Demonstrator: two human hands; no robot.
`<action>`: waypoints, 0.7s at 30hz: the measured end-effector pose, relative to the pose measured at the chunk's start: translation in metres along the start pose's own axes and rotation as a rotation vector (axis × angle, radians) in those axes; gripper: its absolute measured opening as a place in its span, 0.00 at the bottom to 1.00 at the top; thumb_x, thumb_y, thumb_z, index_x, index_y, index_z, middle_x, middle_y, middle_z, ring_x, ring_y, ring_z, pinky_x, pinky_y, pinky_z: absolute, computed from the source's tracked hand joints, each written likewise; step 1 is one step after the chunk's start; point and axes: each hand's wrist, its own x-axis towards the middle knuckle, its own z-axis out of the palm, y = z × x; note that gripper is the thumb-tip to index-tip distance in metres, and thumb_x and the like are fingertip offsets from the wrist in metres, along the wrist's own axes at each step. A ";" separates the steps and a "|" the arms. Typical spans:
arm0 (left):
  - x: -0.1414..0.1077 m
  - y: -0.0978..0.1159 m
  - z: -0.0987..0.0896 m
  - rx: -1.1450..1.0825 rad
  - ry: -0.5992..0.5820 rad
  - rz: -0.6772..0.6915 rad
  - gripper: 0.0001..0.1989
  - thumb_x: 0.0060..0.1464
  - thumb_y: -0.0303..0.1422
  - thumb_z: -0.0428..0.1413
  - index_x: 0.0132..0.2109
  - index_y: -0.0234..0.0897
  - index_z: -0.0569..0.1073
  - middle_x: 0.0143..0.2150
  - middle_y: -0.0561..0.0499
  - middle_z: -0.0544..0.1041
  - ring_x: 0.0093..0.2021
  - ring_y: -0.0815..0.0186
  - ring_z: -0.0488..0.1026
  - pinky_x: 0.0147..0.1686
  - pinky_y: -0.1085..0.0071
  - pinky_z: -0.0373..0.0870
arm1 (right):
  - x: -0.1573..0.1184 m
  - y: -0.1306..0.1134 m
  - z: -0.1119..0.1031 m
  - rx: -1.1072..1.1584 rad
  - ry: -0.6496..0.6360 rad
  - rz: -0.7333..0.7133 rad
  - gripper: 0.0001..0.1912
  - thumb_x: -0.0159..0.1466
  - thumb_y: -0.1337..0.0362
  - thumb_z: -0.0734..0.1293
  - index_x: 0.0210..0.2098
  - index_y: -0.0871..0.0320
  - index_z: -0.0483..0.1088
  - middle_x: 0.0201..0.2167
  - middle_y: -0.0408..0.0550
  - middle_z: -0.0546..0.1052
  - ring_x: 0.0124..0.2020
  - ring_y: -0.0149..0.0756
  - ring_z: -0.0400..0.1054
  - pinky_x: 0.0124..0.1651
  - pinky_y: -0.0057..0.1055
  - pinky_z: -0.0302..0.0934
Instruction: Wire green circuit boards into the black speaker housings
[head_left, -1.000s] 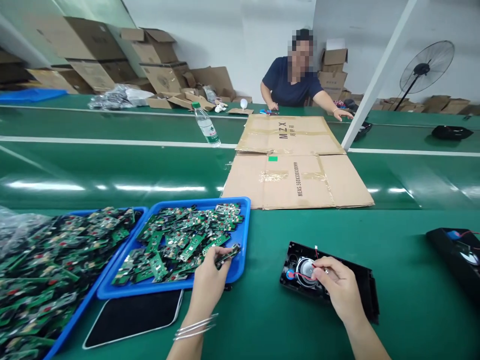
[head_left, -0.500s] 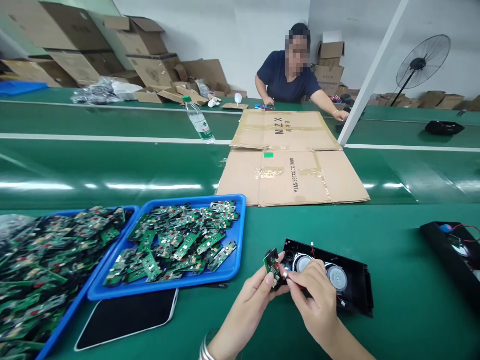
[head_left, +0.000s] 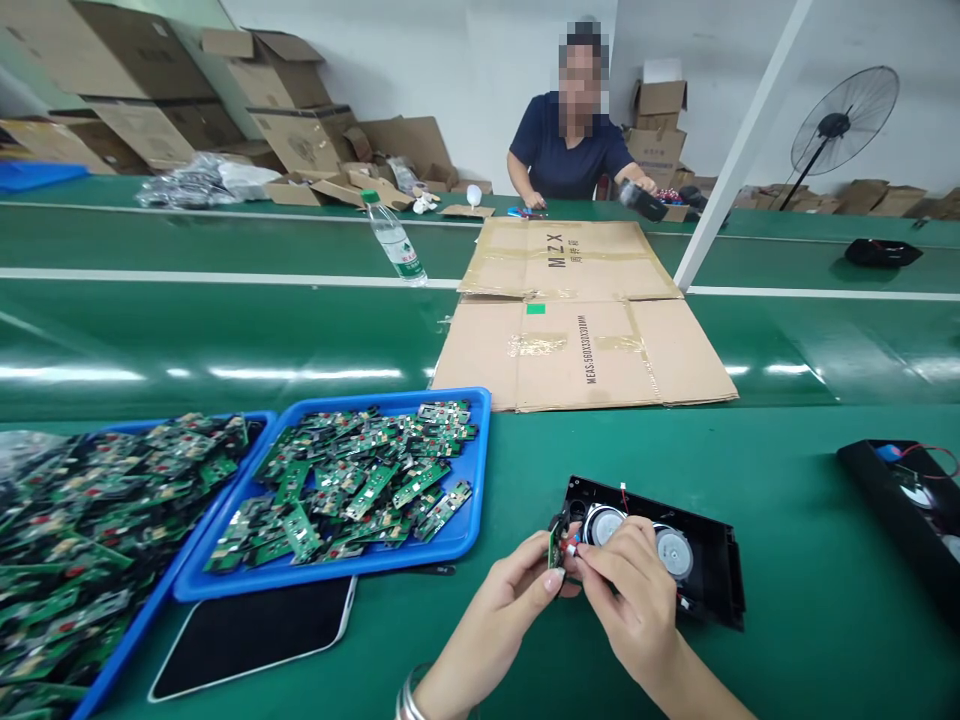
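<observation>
Between the thumb and fingers of my left hand (head_left: 517, 590) is a small green circuit board (head_left: 555, 548), turned nearly edge-on to me. My right hand (head_left: 634, 580) is closed in a pinch on a small white connector (head_left: 572, 549), right against the board; whether it is plugged in I cannot tell. Just behind my hands lies a black speaker housing (head_left: 716, 565) with its inside facing up. Two round speaker drivers show in it, the left driver (head_left: 602, 524) partly covered by my right hand and the right driver (head_left: 675, 553) more exposed. A thin lead with a white plug (head_left: 623, 487) sticks up at its back edge.
Two blue trays, a nearer-middle tray (head_left: 484, 470) and a left tray (head_left: 161, 590), hold many circuit boards. A phone (head_left: 255, 635) lies before them. Flattened cardboard (head_left: 480, 350), a water bottle (head_left: 395, 240) and another black housing (head_left: 892, 510) are around. A co-worker (head_left: 562, 150) sits opposite.
My left hand has turned the circuit board more edge-on and brought it closer to the connector in my right hand. Across the table, the co-worker has lifted a dark object and drawn it inward.
</observation>
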 end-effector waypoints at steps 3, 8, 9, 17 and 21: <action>0.000 0.001 0.001 0.005 -0.009 -0.007 0.17 0.53 0.40 0.57 0.50 0.47 0.74 0.44 0.51 0.76 0.43 0.59 0.71 0.43 0.67 0.70 | -0.001 0.001 -0.001 -0.016 -0.039 -0.011 0.08 0.62 0.75 0.62 0.37 0.56 0.68 0.22 0.42 0.72 0.23 0.31 0.61 0.32 0.35 0.55; -0.001 0.003 -0.001 0.171 0.005 0.020 0.14 0.53 0.40 0.57 0.45 0.42 0.76 0.37 0.50 0.74 0.36 0.62 0.68 0.39 0.68 0.70 | 0.002 0.003 -0.005 -0.051 -0.088 -0.038 0.08 0.64 0.73 0.61 0.35 0.57 0.69 0.21 0.42 0.71 0.24 0.31 0.60 0.33 0.35 0.55; -0.001 0.003 -0.002 0.219 -0.004 0.028 0.12 0.53 0.39 0.57 0.43 0.41 0.77 0.36 0.49 0.72 0.36 0.62 0.68 0.38 0.69 0.70 | 0.002 0.003 -0.005 -0.048 -0.089 -0.052 0.07 0.64 0.73 0.61 0.36 0.57 0.69 0.21 0.42 0.71 0.24 0.31 0.60 0.32 0.34 0.55; -0.001 -0.001 -0.006 0.208 -0.120 0.024 0.11 0.54 0.39 0.55 0.40 0.40 0.78 0.37 0.49 0.69 0.35 0.63 0.68 0.34 0.69 0.73 | 0.003 0.005 -0.002 0.063 -0.072 -0.106 0.08 0.63 0.76 0.60 0.34 0.60 0.69 0.22 0.43 0.72 0.24 0.30 0.59 0.31 0.33 0.54; 0.000 -0.002 -0.004 0.203 -0.132 0.004 0.12 0.55 0.39 0.54 0.44 0.43 0.77 0.46 0.48 0.71 0.37 0.63 0.69 0.36 0.68 0.73 | 0.005 0.008 -0.002 0.091 -0.113 -0.101 0.09 0.63 0.76 0.59 0.33 0.59 0.68 0.22 0.43 0.71 0.24 0.30 0.58 0.32 0.33 0.55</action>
